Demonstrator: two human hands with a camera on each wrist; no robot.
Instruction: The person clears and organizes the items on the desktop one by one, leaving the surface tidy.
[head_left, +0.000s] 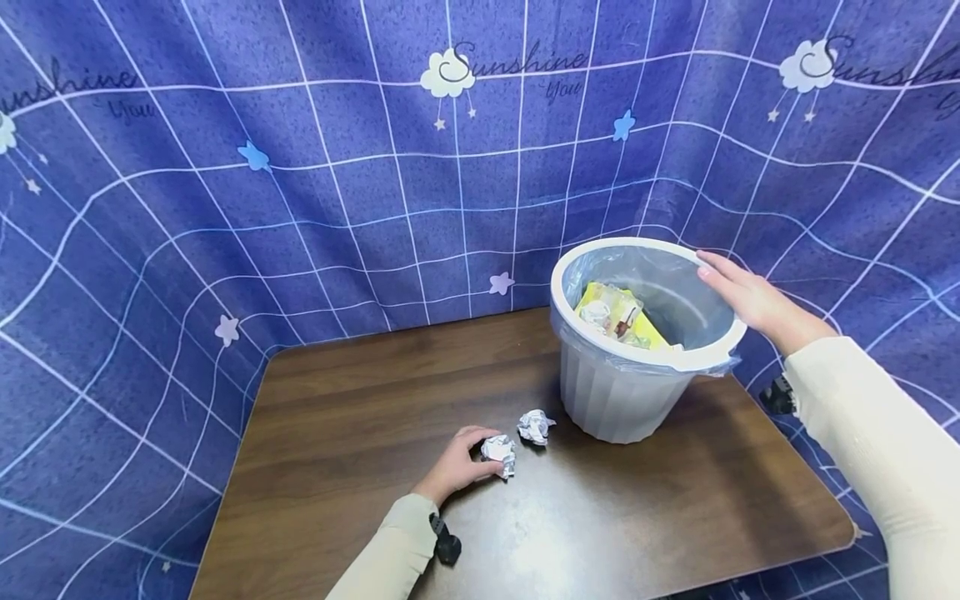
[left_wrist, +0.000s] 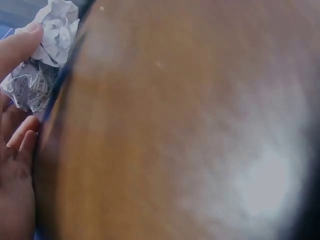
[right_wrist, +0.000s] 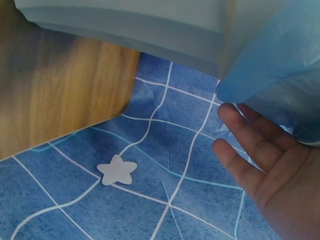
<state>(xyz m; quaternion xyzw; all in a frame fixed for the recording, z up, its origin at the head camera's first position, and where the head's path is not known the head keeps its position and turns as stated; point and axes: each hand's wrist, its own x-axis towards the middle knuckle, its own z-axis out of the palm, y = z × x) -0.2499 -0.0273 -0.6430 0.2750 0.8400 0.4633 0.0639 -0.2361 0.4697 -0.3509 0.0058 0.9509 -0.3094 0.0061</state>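
My left hand (head_left: 459, 463) is low over the table, thumb and fingers around a crumpled paper ball (head_left: 499, 454). In the left wrist view the thumb presses on white crumpled paper (left_wrist: 57, 35), with a printed part (left_wrist: 32, 87) below it. Just beyond lies a second crumpled paper ball (head_left: 535, 427), close to the foot of a trash bin (head_left: 622, 400). My right hand (head_left: 757, 304) is at the bin's right rim, its fingers fairly straight. From the right wrist, the fingertips are right at the blue liner bag (right_wrist: 280, 65) that hangs over the rim.
Inside the bin, yellow and clear wrappers (head_left: 618, 312) lie with a paper ball. The brown wooden table (head_left: 360, 400) ends at a rounded right corner near the bin. A blue checked cloth (head_left: 337, 192) hangs behind and around the table.
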